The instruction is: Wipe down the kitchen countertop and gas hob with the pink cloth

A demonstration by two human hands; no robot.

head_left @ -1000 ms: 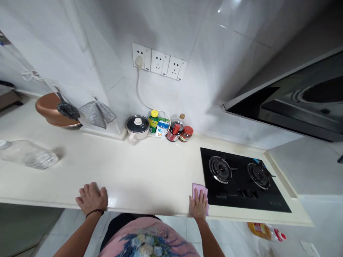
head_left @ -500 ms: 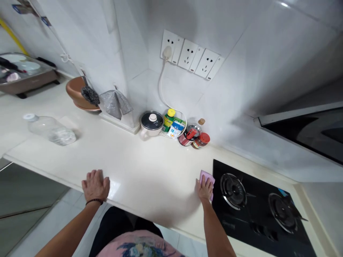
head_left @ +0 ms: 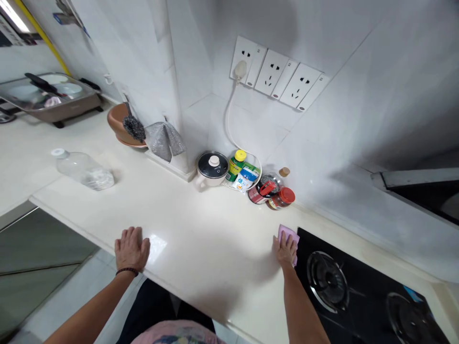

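Observation:
My right hand (head_left: 286, 248) presses a folded pink cloth (head_left: 289, 235) onto the white countertop (head_left: 201, 234), its fingers spread over the cloth. The cloth lies right beside the left edge of a black gas stove (head_left: 358, 286). My left hand (head_left: 131, 248), with a dark beaded bracelet at the wrist, rests palm down near the counter's front edge. Its fingers are stretched out and nothing is in it.
Along the wall stand a small lidded pot (head_left: 212, 169), a yellow-capped bottle (head_left: 235, 165), a blue-white packet (head_left: 245, 178) and red-lidded jars (head_left: 281, 198). A clear plastic bottle (head_left: 84, 169) lies at left. Farther back are a brown bowl (head_left: 120, 125) and an electric pan (head_left: 53, 107).
My view has turned a little to the left. The right hand and cloth have shifted slightly toward the wall along the stove's edge. My left hand stays on the counter.

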